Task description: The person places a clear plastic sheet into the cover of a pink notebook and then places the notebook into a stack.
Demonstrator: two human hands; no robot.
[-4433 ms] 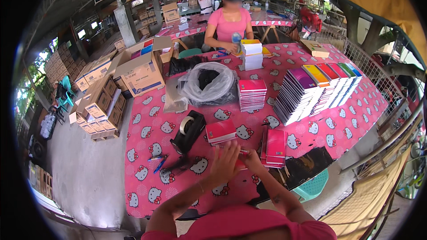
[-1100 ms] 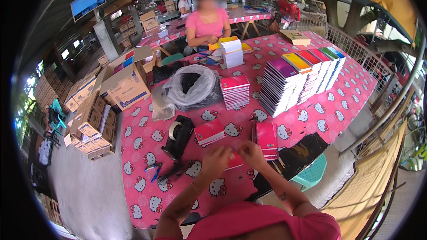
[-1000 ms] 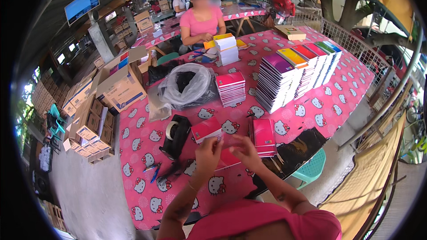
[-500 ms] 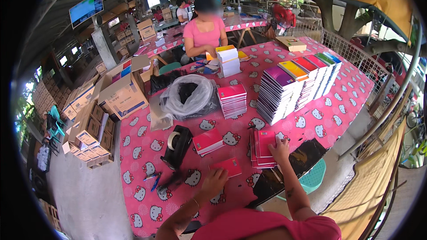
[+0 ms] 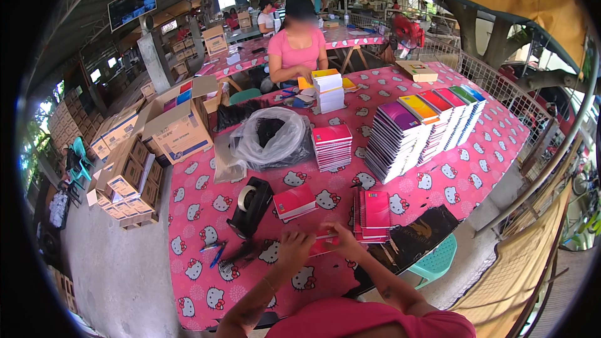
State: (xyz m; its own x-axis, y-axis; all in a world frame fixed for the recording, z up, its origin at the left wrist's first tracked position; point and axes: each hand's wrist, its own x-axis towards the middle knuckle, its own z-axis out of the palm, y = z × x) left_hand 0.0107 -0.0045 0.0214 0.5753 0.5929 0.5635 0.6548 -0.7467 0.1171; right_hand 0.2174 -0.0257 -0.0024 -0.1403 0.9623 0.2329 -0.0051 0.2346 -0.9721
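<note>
Just in front of me lies a small red notebook (image 5: pixel 321 246), partly covered by my hands. My left hand (image 5: pixel 297 249) grips it at the left side with curled fingers. On its other side my right hand (image 5: pixel 344 241) closes on the upper right edge, thumb and fingers together. Right of that hand sits a low pile of red spiral notebooks (image 5: pixel 377 213), unevenly stacked. A short stack of red notebooks (image 5: pixel 294 203) is beyond my left hand. To the left stands a black tape dispenser (image 5: pixel 251 208) with a roll of tape.
A taller red notebook stack (image 5: pixel 332 147) and high multicoloured notebook stacks (image 5: pixel 394 141) stand farther back. A clear plastic bag (image 5: pixel 269 138) lies at left centre, blue pens (image 5: pixel 218 255) nearer. Across the table a person (image 5: pixel 297 50) handles a yellow-topped stack (image 5: pixel 328 91). Cartons (image 5: pixel 178 131) stand left.
My right hand has left the red spiral notebook pile and come left to the notebook by my left hand. The left hand stays on that notebook. The view has shifted slightly.
</note>
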